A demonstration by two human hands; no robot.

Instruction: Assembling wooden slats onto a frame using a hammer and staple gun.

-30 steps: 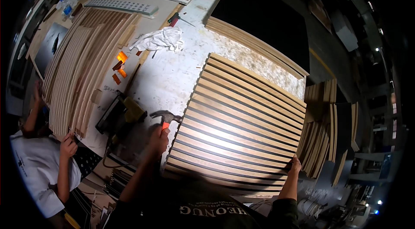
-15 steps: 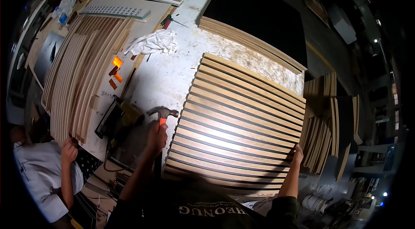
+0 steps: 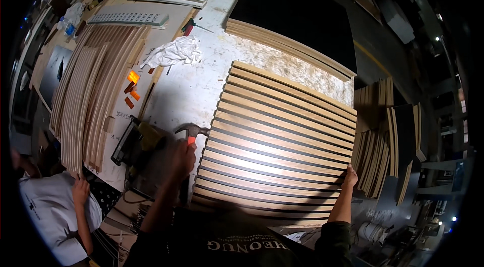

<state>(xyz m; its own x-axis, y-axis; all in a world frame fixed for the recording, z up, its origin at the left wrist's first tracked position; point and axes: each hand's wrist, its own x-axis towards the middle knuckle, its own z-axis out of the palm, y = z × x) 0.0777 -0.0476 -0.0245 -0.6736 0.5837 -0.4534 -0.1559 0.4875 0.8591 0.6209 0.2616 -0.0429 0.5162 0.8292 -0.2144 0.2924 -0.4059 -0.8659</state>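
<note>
While the left hand (image 3: 185, 158) is wrapped around the orange-and-black handle of a hammer (image 3: 192, 130), the right hand (image 3: 350, 177) is set against the right-hand edge of a slatted panel (image 3: 277, 138); whether its fingers curl underneath to grasp that edge, I cannot tell. The panel lies flat on the white worktop (image 3: 176, 88), straight in front of the person, its pale wood strips parted by dark grooves. The hammer's head is right by the panel's left edge (contact between them cannot be made out).

Beyond the panel rests a stack of boards with a black top face (image 3: 297, 20). Left of the hammer sits a black and yellow power tool (image 3: 146, 138), and farther up are some orange pieces (image 3: 133, 77), a crumpled white cloth (image 3: 176, 51) and a slim-shafted hand tool (image 3: 188, 28). Ribbed strips (image 3: 83, 101) are piled at the left, where a co-worker's hand (image 3: 80, 191) is at their near end. More boards (image 3: 373, 161) stand to the right of the worktop.
</note>
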